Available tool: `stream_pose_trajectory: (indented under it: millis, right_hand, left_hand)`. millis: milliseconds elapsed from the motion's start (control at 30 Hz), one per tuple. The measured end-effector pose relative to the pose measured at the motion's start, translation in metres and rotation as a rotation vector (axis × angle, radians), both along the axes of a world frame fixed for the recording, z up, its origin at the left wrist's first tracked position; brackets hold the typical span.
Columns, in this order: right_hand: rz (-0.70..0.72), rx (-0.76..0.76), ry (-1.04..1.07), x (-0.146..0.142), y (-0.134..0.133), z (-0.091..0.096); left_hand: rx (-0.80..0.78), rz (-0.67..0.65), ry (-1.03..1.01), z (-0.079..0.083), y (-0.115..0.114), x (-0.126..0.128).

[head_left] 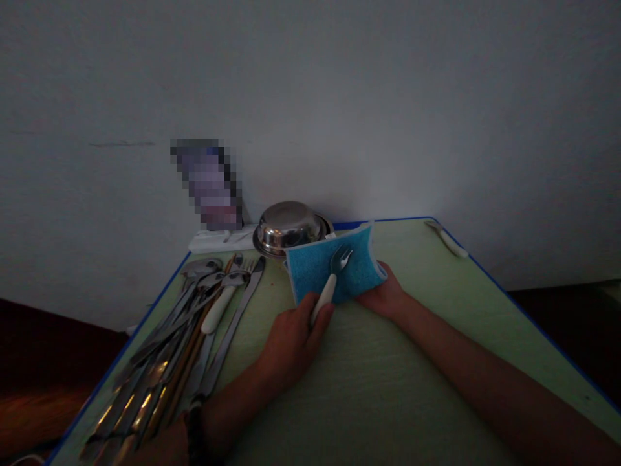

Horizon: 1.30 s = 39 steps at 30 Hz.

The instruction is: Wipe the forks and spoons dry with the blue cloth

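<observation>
From where I stand, w/ 12 o'clock toward the wall point(436, 129) & the fork point(331, 283) as clock centre: L hand point(291, 331), at 7, has its fingers wrapped round the fork's pale handle, prongs up toward 1, head against the blue cloth point(313, 272); R hand point(383, 298), at approx 3, grasps the cloth from behind, most fingers hidden. To do this bit well, I'd say: firm grip low on the handle, cloth backed by the R palm, light even pressure, & mind the prong tips b/c they could snag the weave. Best done a bit away from the steel bowl point(291, 223), upside down at 11 just behind the cloth. Table point(402, 375) is pale green w/ blue edging. A jumbled cutlery pile point(194, 323) sits at 8–9; one white-handled utensil point(452, 242) lies alone at 2, nr the edge. At 10, a blurred device point(208, 184), poss. a phone, stands tilted by the wall. Rm's v. dim, floor point(48, 336) dark.
</observation>
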State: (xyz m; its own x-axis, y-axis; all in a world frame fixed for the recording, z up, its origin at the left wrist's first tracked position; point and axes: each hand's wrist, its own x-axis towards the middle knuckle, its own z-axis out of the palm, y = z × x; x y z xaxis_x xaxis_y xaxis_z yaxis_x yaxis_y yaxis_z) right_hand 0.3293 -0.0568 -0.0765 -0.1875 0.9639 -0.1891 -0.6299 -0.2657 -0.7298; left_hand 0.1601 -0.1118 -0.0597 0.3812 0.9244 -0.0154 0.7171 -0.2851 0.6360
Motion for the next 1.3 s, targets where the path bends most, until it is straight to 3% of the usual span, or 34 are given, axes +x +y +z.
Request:
stream_pose_trajectory:
  millis: [100,367,567,700,967,1300]
  right_hand:
    - [0.068,-0.087,0.051,0.0,-0.001,0.004]
    - [0.122,-0.125,0.152,0.006,-0.004,0.001]
    - [-0.07,-0.012,0.163,0.006,-0.001,0.002]
    - [-0.158,-0.053,0.226,0.005,-0.001,0.006]
    - [-0.056,-0.139,0.212,0.002,-0.001,0.007]
    - [0.016,-0.053,0.229,0.003,-0.003,0.012]
  left_hand:
    - [-0.015,-0.004,-0.003,0.001,0.0,0.0]
    - [0.018,-0.014,0.047,0.002,0.0,0.001]
    - [0.016,-0.024,0.008,0.001,-0.001,0.0]
    - [0.026,-0.036,-0.005,0.0,-0.001,-0.001]
    - [0.009,-0.043,-0.001,0.002,-0.001,0.0]
    - [0.022,-0.059,0.061,-0.001,-0.001,-0.001]
